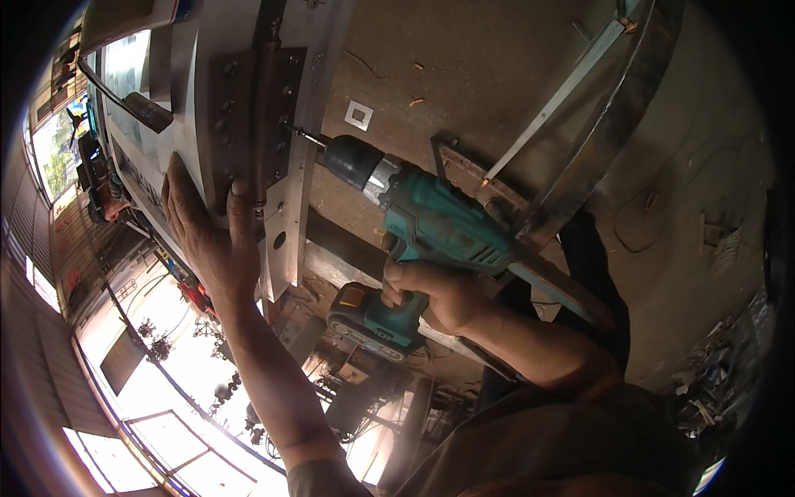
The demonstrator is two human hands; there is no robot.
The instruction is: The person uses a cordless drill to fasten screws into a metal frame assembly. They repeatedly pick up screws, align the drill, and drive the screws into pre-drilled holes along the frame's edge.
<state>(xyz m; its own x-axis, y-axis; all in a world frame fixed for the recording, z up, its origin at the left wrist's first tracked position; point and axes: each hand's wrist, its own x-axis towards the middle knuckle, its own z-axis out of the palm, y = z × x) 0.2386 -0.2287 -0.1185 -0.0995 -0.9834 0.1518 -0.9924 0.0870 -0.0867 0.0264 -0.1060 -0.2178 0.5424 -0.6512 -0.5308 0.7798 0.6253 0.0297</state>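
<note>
My right hand is wrapped round the handle of a teal and black cordless drill, its index finger by the trigger. The drill's thin bit points left and its tip meets a dark hinge with a row of screws or holes. That hinge joins a pale metal door or panel to a metal frame strip. My left hand lies open on the panel below the hinge, thumb and fingers apart. The drill's battery pack hangs under the handle.
A bent metal frame with a pale strut stands to the right. On the concrete floor lie a square washer-like plate and small scraps. Metal offcuts are heaped at the lower right. A dark handle sticks out from the panel.
</note>
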